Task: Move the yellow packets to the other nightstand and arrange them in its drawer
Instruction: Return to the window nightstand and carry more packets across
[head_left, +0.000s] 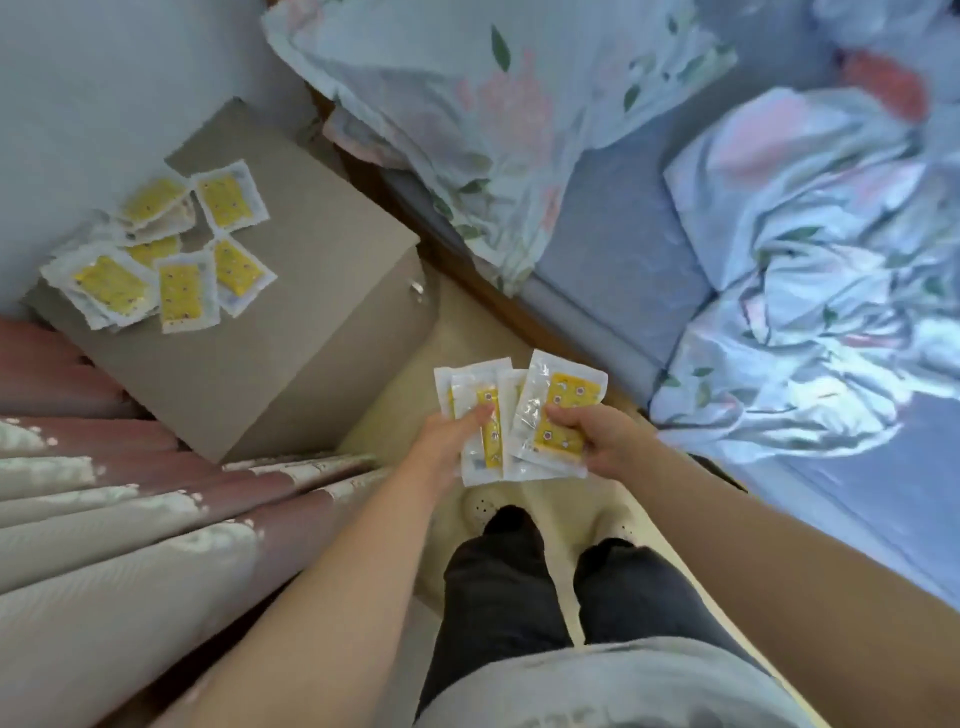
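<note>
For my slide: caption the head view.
Left hand and right hand hold yellow packets; more packets lie on the nightstand.

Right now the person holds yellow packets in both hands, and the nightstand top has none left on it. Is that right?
Not quite. The left hand and right hand do each hold yellow packets, but the nightstand top is not bare: several more packets lie scattered on it, toward its far left corner. The head view shows them.

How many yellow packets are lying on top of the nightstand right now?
6 on the nightstand top: packet at back left, back right, middle, front left, front centre, front right. White edges beneath suggest more hidden packets.
</note>
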